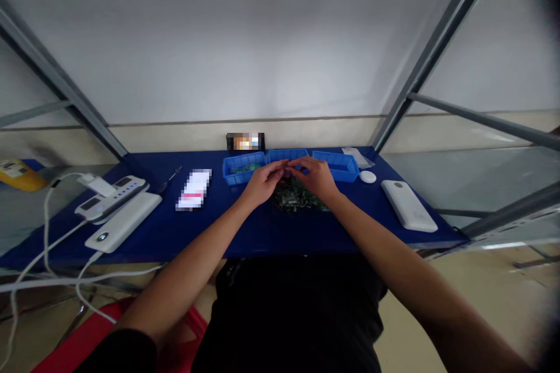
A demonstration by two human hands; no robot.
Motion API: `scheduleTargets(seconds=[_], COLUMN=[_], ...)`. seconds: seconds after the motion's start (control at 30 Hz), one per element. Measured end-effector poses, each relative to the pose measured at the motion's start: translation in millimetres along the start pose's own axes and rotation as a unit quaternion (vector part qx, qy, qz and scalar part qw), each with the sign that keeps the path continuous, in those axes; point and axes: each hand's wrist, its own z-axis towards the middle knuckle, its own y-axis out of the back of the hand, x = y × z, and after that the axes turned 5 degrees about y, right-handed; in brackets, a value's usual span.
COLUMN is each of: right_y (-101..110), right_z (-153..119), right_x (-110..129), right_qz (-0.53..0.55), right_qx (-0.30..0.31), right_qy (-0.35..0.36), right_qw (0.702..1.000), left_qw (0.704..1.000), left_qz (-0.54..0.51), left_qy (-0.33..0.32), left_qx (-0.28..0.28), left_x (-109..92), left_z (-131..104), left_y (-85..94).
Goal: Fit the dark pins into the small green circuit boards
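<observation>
My left hand (265, 181) and my right hand (315, 176) meet at the fingertips above a pile of small dark green parts with thin metal leads (292, 197). Both hands have their fingers pinched together; whatever is between them is too small to make out. Just beyond stand three blue plastic bins. Small green pieces lie in the left bin (231, 172). The middle bin (287, 154) is partly covered by my hands, and the right bin (347, 173) sits behind my right wrist.
A blurred phone screen (193, 189), a screwdriver-like tool (170, 179), a power strip (112, 198) and a white power bank (125, 223) with cables lie left. On the right are a white round disc (367, 176), another power bank (408, 205) and a clear bag (356, 156). Metal posts flank the blue table (175, 233).
</observation>
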Motion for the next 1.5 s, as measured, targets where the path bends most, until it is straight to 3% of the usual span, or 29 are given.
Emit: scheduleTargets(seconds=[0.13, 0.37, 0.6, 0.87, 1.17, 1.33, 1.5], right_y=[-1.4, -4.4, -1.8, -2.1, -5.3, -3.6, -4.9], right_z=[1.0, 0.3, 0.9, 1.0, -0.7, 3.6, 5.4], right_x=[-3.6, 1.0, 3.8, 1.4, 3.4, 1.2, -1.4], right_qz=[0.003, 0.044, 0.052, 0.031, 0.087, 0.143, 0.184], right_qx=[-0.003, 0.020, -0.012, 0.031, 0.034, 0.014, -0.013], right_qy=[0.044, 0.042, 0.017, 0.020, -0.091, -0.168, -0.186], right_qw=[0.999, 0.998, 0.998, 0.999, 0.991, 0.975, 0.965], left_qw=[1.000, 0.994, 0.994, 0.995, 0.992, 0.992, 0.993], left_qz=[-0.011, 0.025, 0.045, 0.025, -0.077, -0.061, -0.043], left_qy=[0.000, 0.005, -0.013, -0.016, -0.016, -0.013, 0.003], left_qx=[-0.012, -0.106, -0.096, -0.095, -0.098, -0.111, -0.107], left_x=[1.6, 4.6, 7.1, 4.3, 6.3, 7.9, 6.2], left_z=[2.4, 4.2, 3.7, 2.2, 5.2, 6.5, 4.7], left_y=[0.9, 9.3, 10.2, 7.8, 5.6, 7.6, 6.9])
